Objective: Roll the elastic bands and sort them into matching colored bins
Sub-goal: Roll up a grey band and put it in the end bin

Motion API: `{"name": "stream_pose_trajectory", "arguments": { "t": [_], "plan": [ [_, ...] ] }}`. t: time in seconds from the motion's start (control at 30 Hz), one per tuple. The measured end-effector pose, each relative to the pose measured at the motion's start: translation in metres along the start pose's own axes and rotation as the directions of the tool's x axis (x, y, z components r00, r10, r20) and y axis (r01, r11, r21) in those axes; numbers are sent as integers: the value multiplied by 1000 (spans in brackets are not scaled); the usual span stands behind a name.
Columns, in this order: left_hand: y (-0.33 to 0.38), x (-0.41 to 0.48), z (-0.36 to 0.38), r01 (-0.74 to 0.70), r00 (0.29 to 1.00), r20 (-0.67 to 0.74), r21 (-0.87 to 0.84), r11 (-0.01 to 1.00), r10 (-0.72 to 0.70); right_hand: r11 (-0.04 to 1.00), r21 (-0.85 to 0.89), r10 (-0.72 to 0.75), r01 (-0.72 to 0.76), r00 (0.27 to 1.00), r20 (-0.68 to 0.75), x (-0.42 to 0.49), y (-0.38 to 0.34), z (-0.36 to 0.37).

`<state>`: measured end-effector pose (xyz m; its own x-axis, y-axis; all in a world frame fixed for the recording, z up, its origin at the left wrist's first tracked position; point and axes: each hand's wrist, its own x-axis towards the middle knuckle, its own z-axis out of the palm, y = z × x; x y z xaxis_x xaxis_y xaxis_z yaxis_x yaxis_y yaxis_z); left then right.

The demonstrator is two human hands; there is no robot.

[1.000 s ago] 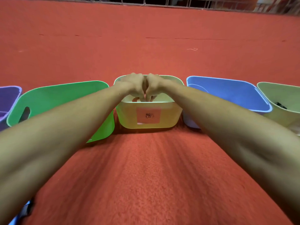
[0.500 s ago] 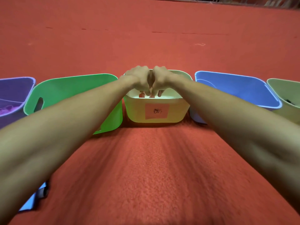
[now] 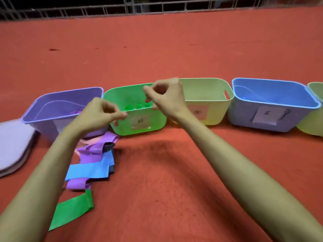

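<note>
Both my hands hover above the red mat in front of the bins, loosely curled, and I see nothing in either. My left hand (image 3: 103,114) is before the gap between the purple bin (image 3: 49,127) and the green bin (image 3: 157,119). My right hand (image 3: 166,96) is over the green bin's right end, beside the yellow bin (image 3: 216,110). Rolled green bands (image 3: 138,106) stand inside the green bin. Loose flat bands lie under my left forearm: purple (image 3: 94,151), blue (image 3: 89,170) and green (image 3: 71,210).
A blue bin (image 3: 244,112) stands right of the yellow one, and a pale green bin (image 3: 314,123) is cut off at the right edge. A lilac flat lid (image 3: 12,147) lies at far left. A metal fence (image 3: 157,6) runs along the back of the red mat.
Both hands have come out of the yellow bin, separated and moved left toward the green bin. The view has swung left, so the loose band pile now shows.
</note>
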<state>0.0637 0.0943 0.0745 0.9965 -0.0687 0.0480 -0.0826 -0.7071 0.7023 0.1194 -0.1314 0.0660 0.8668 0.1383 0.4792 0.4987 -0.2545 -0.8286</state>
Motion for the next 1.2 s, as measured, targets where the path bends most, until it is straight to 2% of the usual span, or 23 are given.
{"name": "stream_pose_trajectory", "arguments": {
  "t": [0.1,0.17,0.27,0.37,0.5,0.67,0.77,0.9,1.07,1.13,1.2],
  "plan": [
    [-54,-24,-12,132,990,16,287,949,-142,977,-181,152,-108,957,247,-35,15,72],
    [-85,-37,-14,195,980,-25,354,915,-199,932,-325,279,-160,889,363,-54,32,112],
    [-109,-54,-10,206,979,-84,357,911,-188,880,-389,420,-272,828,372,-76,53,151],
    [-115,-64,-4,186,980,-127,338,922,-151,879,-322,452,-351,830,326,-86,68,169],
    [-121,-67,2,206,975,-146,312,927,-168,892,-122,450,-435,831,328,-89,68,173],
    [-122,-70,7,239,958,-229,320,917,-171,845,18,498,-534,799,338,-87,60,178],
    [-122,-76,-4,269,943,-276,309,912,-185,787,166,518,-594,783,346,-86,56,166],
    [-114,-85,-22,325,898,-397,313,892,-188,813,293,399,-504,848,350,-86,34,114],
    [-73,-85,-13,299,911,-373,296,907,-179,867,405,196,-291,946,260,-91,6,41],
    [-48,-81,0,189,934,-347,281,941,-84,872,437,138,-221,967,214,-94,-5,14],
    [-20,-76,17,-24,948,-311,130,991,64,876,455,97,-159,983,158,-96,-16,-10]
  ]
}}
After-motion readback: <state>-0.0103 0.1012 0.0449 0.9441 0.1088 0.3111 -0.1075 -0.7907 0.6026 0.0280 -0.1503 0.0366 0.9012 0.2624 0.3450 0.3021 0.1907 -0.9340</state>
